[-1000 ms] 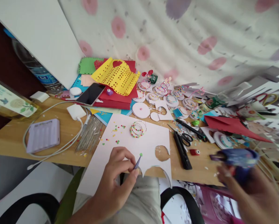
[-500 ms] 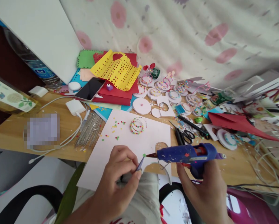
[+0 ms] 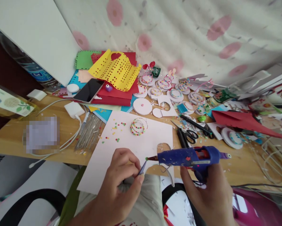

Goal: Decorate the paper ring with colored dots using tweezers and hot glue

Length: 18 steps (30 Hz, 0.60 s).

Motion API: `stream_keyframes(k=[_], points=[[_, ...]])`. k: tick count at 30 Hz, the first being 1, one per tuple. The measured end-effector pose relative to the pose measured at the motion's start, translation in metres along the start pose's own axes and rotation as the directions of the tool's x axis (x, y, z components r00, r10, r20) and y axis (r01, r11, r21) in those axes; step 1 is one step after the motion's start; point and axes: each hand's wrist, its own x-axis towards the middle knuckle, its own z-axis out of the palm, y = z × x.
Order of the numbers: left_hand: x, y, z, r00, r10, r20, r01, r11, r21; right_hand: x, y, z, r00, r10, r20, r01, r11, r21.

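Left hand [image 3: 120, 185], lower centre of frame, pinches a slim pointed tool [image 3: 142, 168] bearing a tiny green dot [image 3: 146, 158] at its tip. Right hand [image 3: 211, 196], lower right, is wrapped around a glossy blue plastic glue gun [image 3: 190, 156], its nozzle at the dot. Beneath lies a matte white card [image 3: 129, 141] with round cut-outs, on a wooden table [image 3: 240, 166]. Black scissors [image 3: 186, 138] lie just right of the card.

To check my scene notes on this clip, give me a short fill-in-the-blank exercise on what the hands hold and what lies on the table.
The right hand holds a ____ glue gun. The left hand pinches a thin tool at the near edge of a ____ paper sheet. The punched paper behind the phone is ____.
Missing words: blue; white; yellow.
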Motion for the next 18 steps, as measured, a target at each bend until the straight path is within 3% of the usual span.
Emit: stream_keyframes(k=[10,18], points=[[0.0017,0.0008,0.0004,1.000,-0.001,0.008,0.001,1.000,0.009,0.0010,-0.0042,-0.0024,0.998,0.065,-0.001,-0.065,0.998,-0.001],[0.0033,-0.0002,0.0006,1.000,-0.001,-0.003,0.001,1.000,0.008,0.0007,-0.0046,-0.0023,0.999,0.040,0.013,-0.039,0.999,-0.011]])
